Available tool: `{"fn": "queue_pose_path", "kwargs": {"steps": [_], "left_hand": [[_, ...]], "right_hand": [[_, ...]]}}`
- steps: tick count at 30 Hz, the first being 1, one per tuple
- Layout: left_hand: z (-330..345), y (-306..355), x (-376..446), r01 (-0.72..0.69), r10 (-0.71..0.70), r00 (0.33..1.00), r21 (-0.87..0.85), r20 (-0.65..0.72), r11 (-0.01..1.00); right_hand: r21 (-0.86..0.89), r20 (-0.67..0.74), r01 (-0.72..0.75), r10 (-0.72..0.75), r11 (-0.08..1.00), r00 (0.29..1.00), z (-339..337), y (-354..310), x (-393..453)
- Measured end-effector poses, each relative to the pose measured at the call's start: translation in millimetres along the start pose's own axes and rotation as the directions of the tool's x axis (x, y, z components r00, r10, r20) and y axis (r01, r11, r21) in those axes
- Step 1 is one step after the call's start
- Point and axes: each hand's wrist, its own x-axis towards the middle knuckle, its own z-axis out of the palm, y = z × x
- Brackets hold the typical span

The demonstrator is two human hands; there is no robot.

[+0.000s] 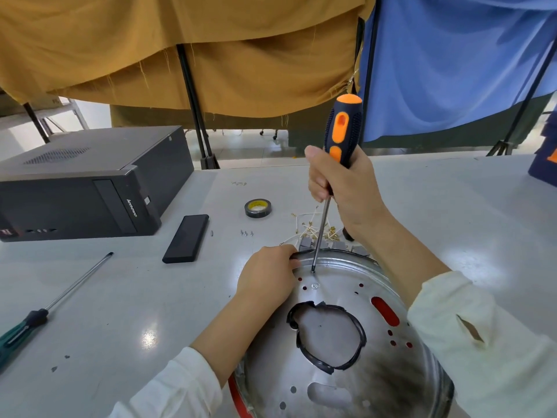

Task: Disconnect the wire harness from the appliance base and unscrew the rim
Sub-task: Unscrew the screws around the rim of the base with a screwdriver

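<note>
Nearest: appliance base (370,384), round sheet-metal pan lying on the white table (126,297), red casing showing at the lower left edge and through slots. Large ragged central opening edged in black. Judged stiff but thin, light, smooth and likely slippery; cut edges probably sharp. Best held at the rolled rim, away from the central opening.

Left hand (266,274), white sleeve: fingers curled over the far-left rim (340,254), gripping it and steadying the pan against turning force.

Screw (315,286) seated in the pan floor, just short of the tip. Whether the tip sits on another fastener: cannot tell.

Right hand (340,185), white sleeve with a small tear: fingers and thumb wrapped round the lower part of the orange-and-black screwdriver (342,131), shaft near upright, tip down just inside the far rim.

Just beyond the rim: grey connector blocks (339,245), then wire harness (310,227), thin pale leads with brass terminals, lying loose on the table. Judged soft, limp, easily tangled; better taken at the terminals than by the leads.

Left of that: three loose screws (246,233), black flat case (187,238), green-handled screwdriver (45,309) lying apart.

Further: roll of black tape (258,208), dark desktop computer (90,182).

Farthest: mustard (180,49) and blue cloths (452,61) hung on stands.
</note>
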Motion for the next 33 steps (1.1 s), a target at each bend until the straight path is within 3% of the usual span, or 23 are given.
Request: {"fn": "queue_pose_path", "kwargs": {"steps": [4,8,10,13,15,17,21,24,26,30,33], "left_hand": [[0.5,-0.2,0.6,0.0,0.0,1.0,-0.005,0.008,1.0],[1.2,-1.3,0.4,-0.009,0.009,1.0,-0.004,-0.003,1.0],[1.7,-1.7,0.5,-0.009,0.009,1.0,0.006,-0.01,1.0],[1.7,-1.3,0.4,-0.01,0.01,1.0,0.013,-0.016,1.0],[1.5,-1.6,0.1,-0.01,0.011,1.0,0.014,-0.019,1.0],[1.3,-1.5,-0.6,-0.01,0.01,1.0,0.012,-0.019,1.0],[0.5,-1.0,-0.6,-0.018,0.019,1.0,0.012,-0.009,1.0],[0.7,-1.1,-0.4,-0.024,0.024,1.0,0.013,-0.012,1.0],[1.0,-1.3,-0.5,-0.027,0.027,0.999,0.015,-0.017,1.0],[0.9,-0.1,-0.7,-0.035,0.036,0.999,0.029,-0.023,0.999],[0.3,-0.4,-0.9,-0.032,0.032,0.999,0.025,-0.019,0.999]], "right_hand": [[-0.219,-0.194,-0.005,-0.038,0.976,0.98,-4.1,4.8,-6.3],[-0.19,-0.26,0.016,-0.066,0.982,0.963,8.2,0.6,-10.3],[-0.095,-0.184,0.03,-0.047,0.995,0.982,12.5,-0.3,-12.5],[0.117,0.147,-0.008,-0.01,0.993,0.989,12.0,-1.2,-12.7],[0.106,0.234,-0.027,0.001,0.994,0.972,13.2,-1.4,-11.3],[0.016,0.166,-0.001,-0.001,1.0,0.986,16.4,-1.5,-11.0],[-0.21,-0.165,0.076,-0.112,0.975,0.98,20.3,-3.2,-12.0],[-0.203,-0.3,0.063,-0.123,0.977,0.946,20.1,-6.3,-12.9],[-0.134,-0.253,0.043,-0.077,0.99,0.964,18.3,-6.9,-13.2],[0.108,0.143,-0.031,0.015,0.994,0.99,7.8,-6.7,-12.0],[0.073,0.153,-0.02,0.009,0.997,0.988,4.2,-6.7,-7.6]]}}
